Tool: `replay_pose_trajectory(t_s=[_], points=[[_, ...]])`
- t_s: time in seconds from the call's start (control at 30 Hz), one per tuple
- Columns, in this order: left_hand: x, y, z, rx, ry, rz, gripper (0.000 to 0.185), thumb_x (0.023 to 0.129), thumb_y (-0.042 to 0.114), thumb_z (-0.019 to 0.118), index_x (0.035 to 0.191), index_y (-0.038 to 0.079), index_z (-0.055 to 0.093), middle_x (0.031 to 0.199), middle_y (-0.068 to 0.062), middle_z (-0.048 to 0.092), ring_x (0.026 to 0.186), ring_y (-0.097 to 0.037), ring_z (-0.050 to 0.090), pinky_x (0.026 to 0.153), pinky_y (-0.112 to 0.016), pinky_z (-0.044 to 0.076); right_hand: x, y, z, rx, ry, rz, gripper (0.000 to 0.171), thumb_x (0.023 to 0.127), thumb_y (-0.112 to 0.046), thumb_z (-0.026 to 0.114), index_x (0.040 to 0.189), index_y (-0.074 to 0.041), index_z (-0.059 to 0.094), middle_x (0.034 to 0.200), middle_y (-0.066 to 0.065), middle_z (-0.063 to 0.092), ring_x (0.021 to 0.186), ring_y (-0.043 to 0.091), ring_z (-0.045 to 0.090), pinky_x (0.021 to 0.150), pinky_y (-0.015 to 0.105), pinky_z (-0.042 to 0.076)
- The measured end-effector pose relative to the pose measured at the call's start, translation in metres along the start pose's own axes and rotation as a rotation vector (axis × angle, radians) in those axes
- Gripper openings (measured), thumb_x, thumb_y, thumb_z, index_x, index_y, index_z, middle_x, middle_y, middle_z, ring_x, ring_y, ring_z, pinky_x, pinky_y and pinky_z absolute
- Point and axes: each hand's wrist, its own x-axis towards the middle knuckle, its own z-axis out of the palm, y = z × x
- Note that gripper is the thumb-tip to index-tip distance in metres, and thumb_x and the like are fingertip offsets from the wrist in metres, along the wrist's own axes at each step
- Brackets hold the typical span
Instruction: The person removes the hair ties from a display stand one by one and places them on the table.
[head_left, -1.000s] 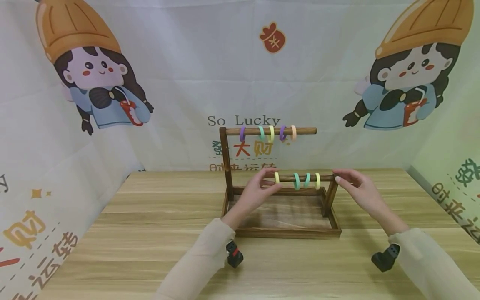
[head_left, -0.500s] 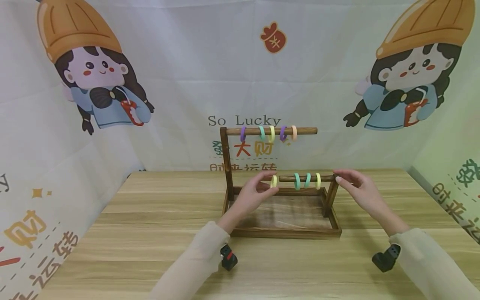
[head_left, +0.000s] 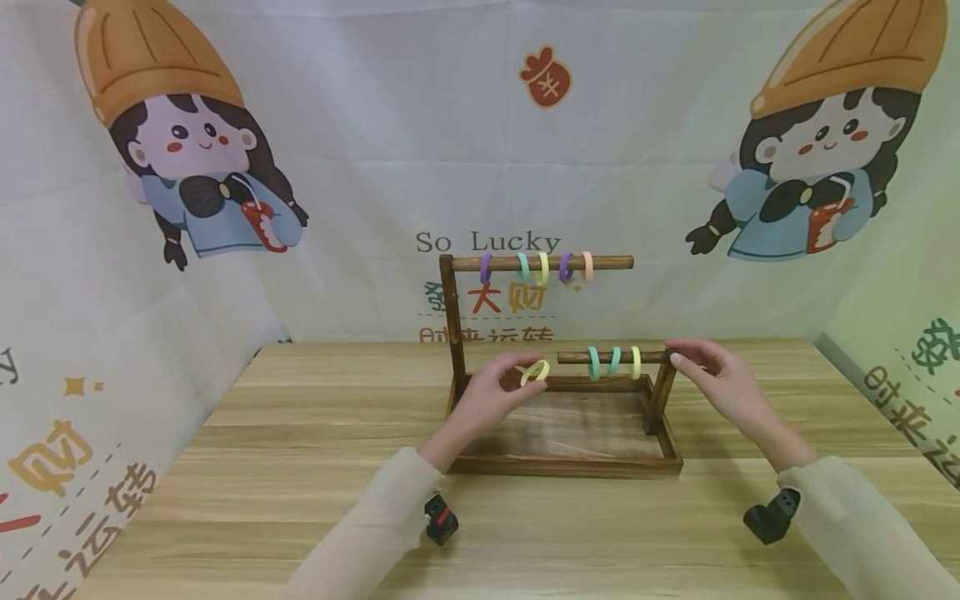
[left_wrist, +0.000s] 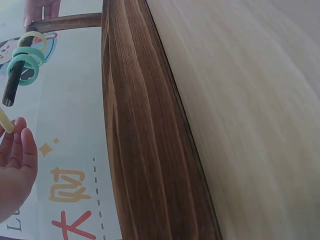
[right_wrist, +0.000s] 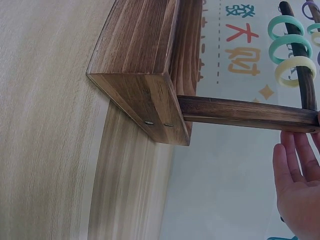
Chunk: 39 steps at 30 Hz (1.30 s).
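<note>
My left hand (head_left: 489,393) pinches a pale yellow ring (head_left: 545,370) between thumb and fingers, tilted, just left of the free end of the lower rod (head_left: 573,357). Two teal rings (head_left: 594,364) and another yellow ring (head_left: 636,363) hang on that rod. At its other end, my right hand (head_left: 722,385) holds the top of the short post (head_left: 660,396) of the dark wooden rack, thumb in front. In the left wrist view, the held ring (left_wrist: 6,121) is partly cut off by the frame's edge. The right wrist view shows fingers (right_wrist: 283,160) against the post top.
Above, the upper rod (head_left: 611,262) carries several rings in purple, teal, yellow and peach. A tall post (head_left: 454,325) supports it on the left. The rack's shallow tray (head_left: 570,467) stands on the wood-grain table (head_left: 315,417), before a printed cloth backdrop (head_left: 375,125).
The left hand has drawn the yellow ring leftward off the lower rod's free end, moved a little down, and tilted it. The right hand has stayed at the post.
</note>
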Motion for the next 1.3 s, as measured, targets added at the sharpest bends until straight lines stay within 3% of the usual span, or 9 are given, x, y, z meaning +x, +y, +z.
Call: replay_pose_trajectory(t_s=[0.13, 0.43, 0.67, 0.8, 1.03, 1.3], points=[[-0.001, -0.005, -0.002, 0.015, 0.008, 0.060, 0.038, 0.081, 0.022, 0.065, 0.115, 0.006, 0.057, 0.101, -0.002, 0.055, 0.080, -0.013, 0.054, 0.066, -0.025, 0.046, 0.000, 0.000, 0.000, -0.001, 0.002, -0.001, 0.040, 0.093, -0.026, 0.046, 0.122, 0.001, 0.048, 0.120, 0.017, 0.050, 0.099, -0.003, 0.043, 0.079, 0.014, 0.036], [-0.006, -0.006, -0.006, 0.093, 0.011, 0.104, 0.035, 0.078, 0.022, 0.068, 0.108, 0.005, 0.062, 0.094, -0.006, 0.056, 0.073, -0.011, 0.050, 0.061, -0.022, 0.044, 0.000, 0.000, 0.000, 0.003, 0.009, -0.007, 0.040, 0.093, -0.026, 0.046, 0.121, 0.002, 0.049, 0.118, 0.017, 0.050, 0.098, -0.004, 0.044, 0.078, 0.013, 0.036], [-0.021, 0.025, -0.013, 0.109, 0.021, 0.161, 0.027, 0.076, 0.007, 0.069, 0.100, -0.004, 0.062, 0.091, -0.010, 0.056, 0.076, -0.025, 0.052, 0.062, -0.025, 0.044, 0.000, 0.000, 0.000, -0.005, 0.003, 0.000, 0.040, 0.093, -0.027, 0.046, 0.122, 0.001, 0.049, 0.119, 0.017, 0.050, 0.098, -0.003, 0.044, 0.078, 0.013, 0.036], [-0.025, 0.028, -0.015, 0.125, 0.024, 0.161, 0.027, 0.074, 0.004, 0.070, 0.098, -0.005, 0.063, 0.089, -0.013, 0.057, 0.077, -0.028, 0.051, 0.064, -0.033, 0.046, 0.000, 0.000, 0.000, -0.007, 0.003, 0.000, 0.040, 0.093, -0.027, 0.046, 0.122, 0.000, 0.049, 0.119, 0.016, 0.050, 0.098, -0.003, 0.044, 0.077, 0.013, 0.037], [-0.024, -0.008, -0.018, 0.180, -0.010, 0.175, 0.030, 0.075, 0.019, 0.072, 0.101, 0.005, 0.065, 0.089, 0.004, 0.056, 0.074, -0.018, 0.049, 0.062, -0.025, 0.043, 0.000, 0.000, 0.000, -0.012, 0.004, 0.000, 0.039, 0.093, -0.026, 0.047, 0.122, 0.000, 0.049, 0.118, 0.016, 0.051, 0.097, -0.003, 0.045, 0.076, 0.014, 0.038], [-0.037, -0.015, -0.022, 0.219, -0.071, 0.147, 0.031, 0.077, 0.025, 0.069, 0.105, 0.012, 0.064, 0.084, 0.005, 0.053, 0.073, -0.009, 0.047, 0.064, -0.025, 0.044, 0.001, 0.001, 0.000, -0.017, 0.001, 0.000, 0.040, 0.093, -0.026, 0.047, 0.123, 0.000, 0.049, 0.119, 0.016, 0.051, 0.097, -0.002, 0.045, 0.076, 0.014, 0.038]])
